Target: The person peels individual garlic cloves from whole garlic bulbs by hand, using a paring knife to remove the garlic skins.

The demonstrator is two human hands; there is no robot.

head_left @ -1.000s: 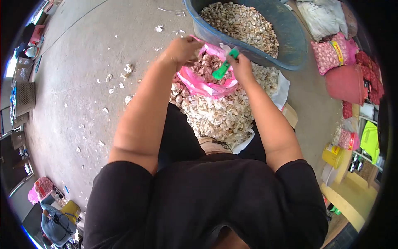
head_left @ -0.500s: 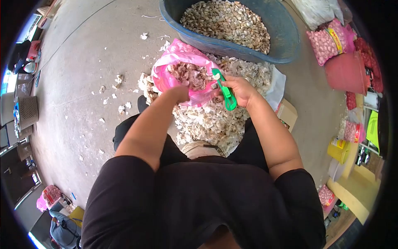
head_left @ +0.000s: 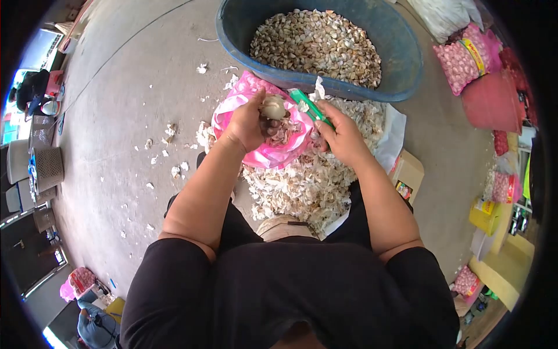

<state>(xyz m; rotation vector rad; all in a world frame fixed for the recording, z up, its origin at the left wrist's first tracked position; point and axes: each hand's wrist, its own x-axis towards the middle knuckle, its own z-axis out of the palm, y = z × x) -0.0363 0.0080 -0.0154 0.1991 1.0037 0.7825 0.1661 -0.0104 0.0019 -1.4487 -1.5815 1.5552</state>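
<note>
My left hand is closed around a pale garlic bulb, held above the mouth of a pink plastic bag. Inside the bag lie more garlic bulbs, partly covered by the hand. My right hand grips a green utility knife, pointing up and left beside the bag; its blade is hard to make out. Below and around the bag spreads a heap of papery garlic skins.
A large blue tub holding loose garlic cloves stands beyond the bag. Skin scraps dot the concrete floor. At right are a red tub, a mesh bag of garlic and a cardboard box. Another person is at lower left.
My left hand has come up out of the pink bag with a garlic bulb in it. The utility knife in my right hand now tilts further to the left.
</note>
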